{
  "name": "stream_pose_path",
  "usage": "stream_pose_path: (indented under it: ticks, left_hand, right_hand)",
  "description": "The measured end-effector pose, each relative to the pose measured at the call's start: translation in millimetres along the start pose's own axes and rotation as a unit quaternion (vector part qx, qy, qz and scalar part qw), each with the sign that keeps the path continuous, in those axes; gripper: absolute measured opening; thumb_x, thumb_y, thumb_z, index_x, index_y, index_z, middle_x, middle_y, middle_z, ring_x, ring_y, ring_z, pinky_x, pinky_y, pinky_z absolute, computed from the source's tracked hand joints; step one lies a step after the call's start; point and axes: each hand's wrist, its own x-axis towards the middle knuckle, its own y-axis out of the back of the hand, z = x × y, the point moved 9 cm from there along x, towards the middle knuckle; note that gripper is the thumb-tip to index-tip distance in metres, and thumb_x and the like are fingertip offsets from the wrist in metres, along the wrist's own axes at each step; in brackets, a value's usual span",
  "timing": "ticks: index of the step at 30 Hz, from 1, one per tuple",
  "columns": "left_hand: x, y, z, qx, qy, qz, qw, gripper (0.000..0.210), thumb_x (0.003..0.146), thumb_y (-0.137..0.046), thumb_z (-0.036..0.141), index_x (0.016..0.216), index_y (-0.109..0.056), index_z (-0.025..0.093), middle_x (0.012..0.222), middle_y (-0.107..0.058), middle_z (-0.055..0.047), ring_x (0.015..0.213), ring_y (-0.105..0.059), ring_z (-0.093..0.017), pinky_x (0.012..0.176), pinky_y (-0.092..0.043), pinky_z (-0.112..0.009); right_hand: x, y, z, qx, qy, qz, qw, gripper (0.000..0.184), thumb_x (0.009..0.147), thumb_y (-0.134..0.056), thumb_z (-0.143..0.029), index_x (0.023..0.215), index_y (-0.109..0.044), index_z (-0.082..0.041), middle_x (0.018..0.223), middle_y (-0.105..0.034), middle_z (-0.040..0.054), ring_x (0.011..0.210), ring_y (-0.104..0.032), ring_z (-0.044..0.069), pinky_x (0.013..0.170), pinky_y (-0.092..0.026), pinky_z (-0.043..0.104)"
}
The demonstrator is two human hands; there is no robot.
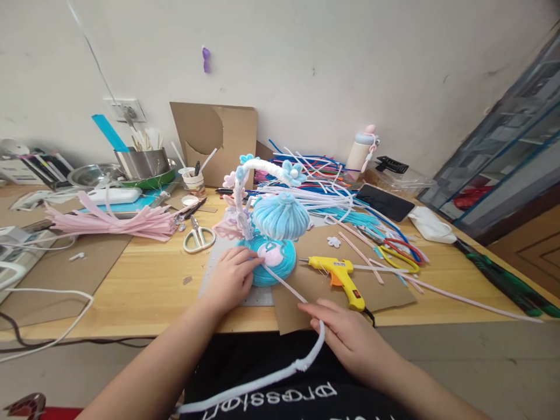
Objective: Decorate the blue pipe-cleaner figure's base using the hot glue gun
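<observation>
A long white pipe cleaner (285, 284) runs between my two hands, and its loose part curves down across my lap. My left hand (233, 271) is closed at the far end of it, fingertips against the round blue pipe-cleaner base (274, 279) with a pale pink centre. My right hand (339, 328) is closed, pinching the pipe cleaner near the table's front edge. From the base a white arch (266, 166) with blue and pink flowers rises. A pleated light-blue dome (282, 217) appears over the base; its attachment is hidden.
Right of the base, a yellow glue gun (339, 274) lies on cardboard (389, 297). Scissors (199, 236) and pink pipe cleaners (118, 221) lie to the left. Behind are a pipe-cleaner pile (315, 169), a black phone (385, 202) and a bottle (361, 153).
</observation>
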Motion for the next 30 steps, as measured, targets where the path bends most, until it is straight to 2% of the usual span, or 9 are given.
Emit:
stream_pose_path:
  ticks: [4, 9, 13, 19, 25, 30]
  left_hand:
    - [0, -4.2, 6, -0.009, -0.029, -0.012, 0.999, 0.037, 0.085, -0.043, 0.008, 0.114, -0.062, 0.021, 0.112, -0.064, -0.007, 0.107, -0.053, -0.022, 0.091, -0.044, -0.041]
    - [1, -4.2, 9, -0.006, -0.032, -0.012, 0.999, 0.035, 0.086, -0.044, 0.009, 0.115, -0.061, 0.02, 0.113, -0.063, -0.007, 0.108, -0.053, -0.022, 0.092, -0.043, -0.04]
    - [0, -0.8, 8, 0.013, -0.019, -0.01, 1.0, 0.032, 0.084, -0.047, 0.009, 0.106, -0.065, 0.023, 0.109, -0.064, -0.005, 0.105, -0.053, -0.022, 0.089, -0.043, -0.04]
    - [-2, 0.1, 11, 0.015, -0.032, -0.007, 0.999, 0.031, 0.086, -0.046, 0.01, 0.097, -0.069, 0.028, 0.105, -0.064, -0.004, 0.101, -0.054, -0.021, 0.086, -0.042, -0.039]
    - [-1, 1.8, 17, 0.027, -0.057, -0.002, 0.998, 0.031, 0.088, -0.045, 0.012, 0.102, -0.068, 0.027, 0.105, -0.064, -0.004, 0.1, -0.054, -0.021, 0.085, -0.042, -0.038]
    - [-2, 1.0, 20, 0.036, -0.065, -0.006, 0.997, 0.03, 0.087, -0.046, 0.011, 0.098, -0.069, 0.027, 0.102, -0.065, -0.004, 0.1, -0.055, -0.021, 0.083, -0.043, -0.037]
  right_hand:
    - [0, 11, 4, -0.021, -0.011, 0.016, 1.0, 0.039, 0.096, -0.031, -0.031, 0.121, -0.059, -0.021, 0.103, -0.063, 0.008, 0.091, -0.061, 0.019, 0.078, -0.047, 0.031]
    - [1, 23, 14, -0.041, -0.046, 0.018, 0.998, 0.039, 0.095, -0.033, -0.033, 0.119, -0.061, -0.022, 0.11, -0.066, 0.0074, 0.099, -0.062, 0.022, 0.084, -0.048, 0.036]
    - [4, 29, 17, -0.056, -0.072, 0.02, 0.996, 0.039, 0.095, -0.034, -0.034, 0.119, -0.062, -0.024, 0.119, -0.066, 0.005, 0.11, -0.06, 0.025, 0.091, -0.047, 0.041]
    - [7, 32, 16, -0.083, -0.085, 0.021, 0.993, 0.039, 0.094, -0.033, -0.034, 0.116, -0.064, -0.026, 0.115, -0.068, 0.0043, 0.104, -0.064, 0.027, 0.083, -0.05, 0.042]
    - [8, 30, 19, -0.086, -0.085, 0.016, 0.993, 0.04, 0.094, -0.033, -0.035, 0.117, -0.064, -0.025, 0.116, -0.067, 0.005, 0.104, -0.064, 0.028, 0.085, -0.051, 0.045]
    - [9, 30, 20, -0.081, -0.09, 0.019, 0.992, 0.04, 0.094, -0.034, -0.035, 0.118, -0.064, -0.024, 0.117, -0.067, 0.006, 0.106, -0.064, 0.027, 0.086, -0.051, 0.044]
